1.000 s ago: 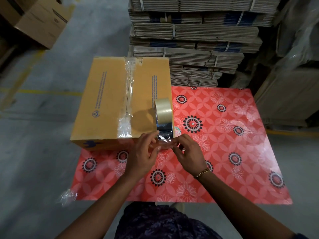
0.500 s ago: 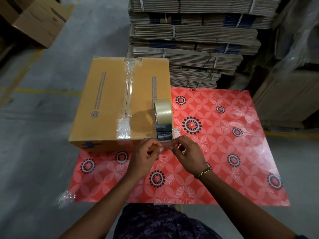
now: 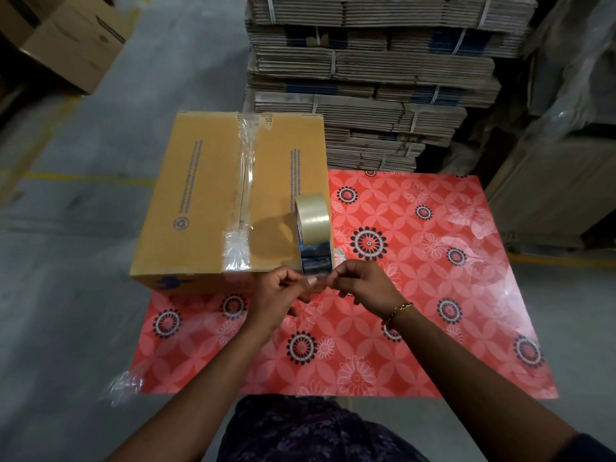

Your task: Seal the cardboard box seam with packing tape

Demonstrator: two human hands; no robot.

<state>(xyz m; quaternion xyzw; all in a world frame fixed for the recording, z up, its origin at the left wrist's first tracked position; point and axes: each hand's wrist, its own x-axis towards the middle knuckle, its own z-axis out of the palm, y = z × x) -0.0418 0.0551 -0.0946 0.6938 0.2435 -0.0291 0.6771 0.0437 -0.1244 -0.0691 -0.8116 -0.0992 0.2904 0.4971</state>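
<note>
A closed brown cardboard box (image 3: 200,201) rests on the left part of a table under a red floral cloth (image 3: 416,295). Wrinkled clear tape (image 3: 245,181) runs along its centre seam. A roll of clear packing tape (image 3: 312,216) stands upright at the box top's near right corner, and a shiny strip of tape (image 3: 316,261) stretches from it toward me. My left hand (image 3: 280,295) and my right hand (image 3: 363,283) meet just in front of the box, both pinching the end of that strip between fingertips.
Bundled stacks of flattened cardboard (image 3: 366,78) rise behind the table. Another carton (image 3: 73,41) sits on the concrete floor at far left. A crumpled scrap of clear tape (image 3: 123,386) hangs at the cloth's near left corner. Wrapped goods (image 3: 566,128) stand at right.
Both hands have risen slightly toward the box's near edge, still pinching the tape end. The roll and box have stayed where they were.
</note>
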